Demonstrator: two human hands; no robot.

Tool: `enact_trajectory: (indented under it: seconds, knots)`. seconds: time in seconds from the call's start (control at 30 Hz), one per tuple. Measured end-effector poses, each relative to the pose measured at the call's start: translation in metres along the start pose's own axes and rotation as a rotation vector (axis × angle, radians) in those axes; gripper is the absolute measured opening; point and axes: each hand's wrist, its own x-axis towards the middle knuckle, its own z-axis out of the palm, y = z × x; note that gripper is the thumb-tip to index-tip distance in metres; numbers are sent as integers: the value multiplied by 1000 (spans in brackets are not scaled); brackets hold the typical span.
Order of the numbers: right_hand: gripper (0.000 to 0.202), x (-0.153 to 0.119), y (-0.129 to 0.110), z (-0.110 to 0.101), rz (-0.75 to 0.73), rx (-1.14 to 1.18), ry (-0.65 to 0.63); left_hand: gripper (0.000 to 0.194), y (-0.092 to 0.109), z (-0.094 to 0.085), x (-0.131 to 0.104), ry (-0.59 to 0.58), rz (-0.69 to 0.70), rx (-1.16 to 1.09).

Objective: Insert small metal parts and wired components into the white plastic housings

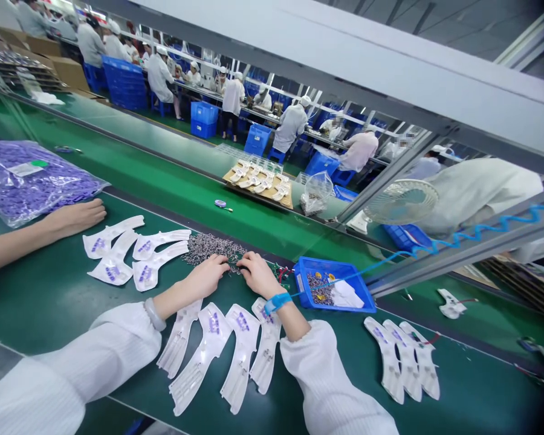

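Note:
My left hand [211,273] and my right hand [255,272] are close together at the near edge of a pile of small metal parts [213,244]. The fingertips of both hands are bent down among the parts, and what they pinch is too small to make out. A blue strap is round my right wrist. Below my hands lie several white curved plastic shells [240,338] with purple pieces in them. More such shells [113,257] lie left of the pile.
Another person's hand [75,217] rests at the left by a bag of purple parts [36,175]. Right of my hands stands a blue bin [372,302]; three shells [408,362] lie farther right. Beyond the green belt [172,181] is a cardboard tray of shells [231,175].

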Motion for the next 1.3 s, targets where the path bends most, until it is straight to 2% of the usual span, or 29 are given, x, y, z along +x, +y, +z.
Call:
enact_trajectory:
  seconds: [0.17, 0.33, 0.5, 0.7, 0.87, 1.0, 1.13, 1.3]
  knots:
    - [25, -14, 11, -9, 108, -13, 52, 36, -18, -7, -19, 33, -22, -20]
    - [21, -12, 2, -11, 102, 13, 56, 27, -24, -14, -17, 85, -47, -55]
    - [19, -2, -11, -12, 56, 40, 46, 22, -14, -21, -18, 66, -55, -85]
    - [17, -24, -21, -21, -16, 127, -35, 20, -2, -25, -31, -36, -58, -117]
    - [21, -31, -32, -14, -98, 124, -127, 19, 10, -21, -27, -103, -35, -100]
    - [19, -26, -37, -6, -116, 58, -166, 14, 20, -11, -23, -143, -15, -46]
    - [19, -24, -41, -3, -114, -90, -173, 17, 29, -2, -22, -144, 4, 20]
    - [20, -25, -46, -8, -139, -268, -152, 18, 28, -5, -20, -142, 25, 19]
